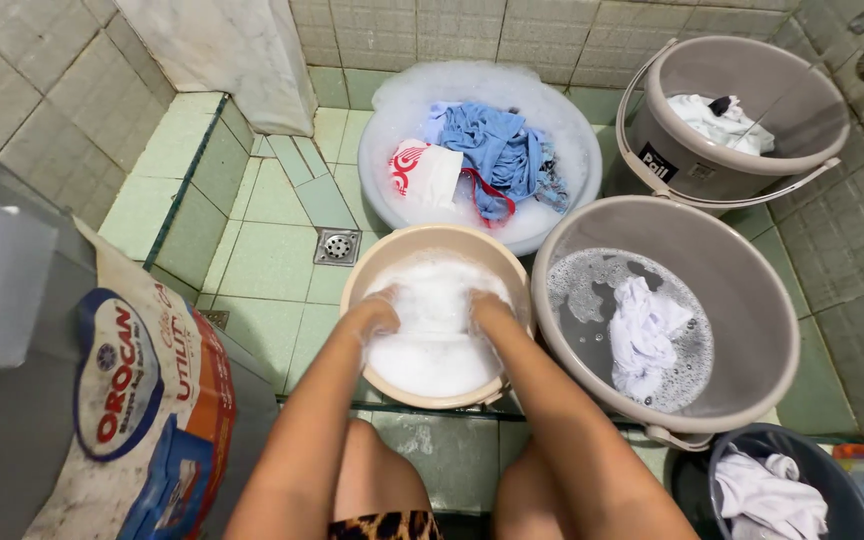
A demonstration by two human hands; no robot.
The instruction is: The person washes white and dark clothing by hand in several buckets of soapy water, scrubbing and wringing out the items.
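Observation:
Both my hands reach down into a beige basin (384,258) full of white suds (432,325) on the green tiled floor. My left hand (376,312) is sunk into the foam at the basin's left side. My right hand (487,305) is sunk in at the right side. The foam covers the fingers of both, so what they grip is hidden. My bare knees show below the basin.
A white foamy tub (392,110) behind holds blue, white and red clothes. A grey bucket (752,300) to the right has a white cloth in soapy water; another grey bucket (822,140) beyond holds white cloth. A dark bucket (832,480), floor drain (337,245) and detergent bag (142,400) surround.

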